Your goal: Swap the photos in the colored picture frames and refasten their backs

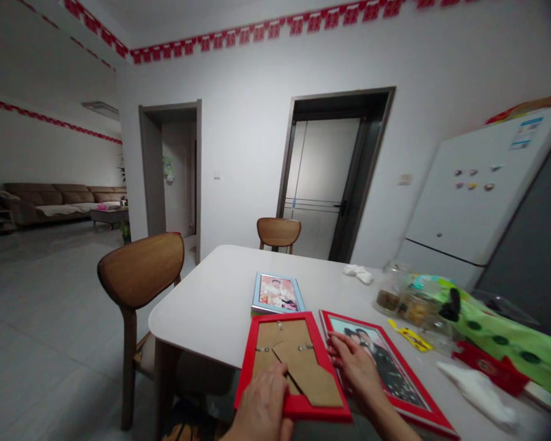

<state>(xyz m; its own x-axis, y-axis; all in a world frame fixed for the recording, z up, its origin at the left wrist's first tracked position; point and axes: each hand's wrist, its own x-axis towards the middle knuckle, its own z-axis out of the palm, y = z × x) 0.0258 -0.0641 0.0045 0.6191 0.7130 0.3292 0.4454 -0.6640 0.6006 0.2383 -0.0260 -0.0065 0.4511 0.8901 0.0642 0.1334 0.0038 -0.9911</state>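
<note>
Red picture frame (247,380) sits back-up at the table's (202,294) near edge, presumably for access to its askew backing (298,367). Left hand (262,401) curls over the backing; right hand (360,373), fingers extended, meets the frame's right side. Cannot tell whether either pinches.

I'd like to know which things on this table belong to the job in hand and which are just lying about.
In the job:
- face-down red frame with brown backing, left hand on it
- red-framed photo, beside the right hand
- blue-framed photo, perhaps

Lying about, seemingly:
- glass jars
- yellow packet
- green bag
</note>
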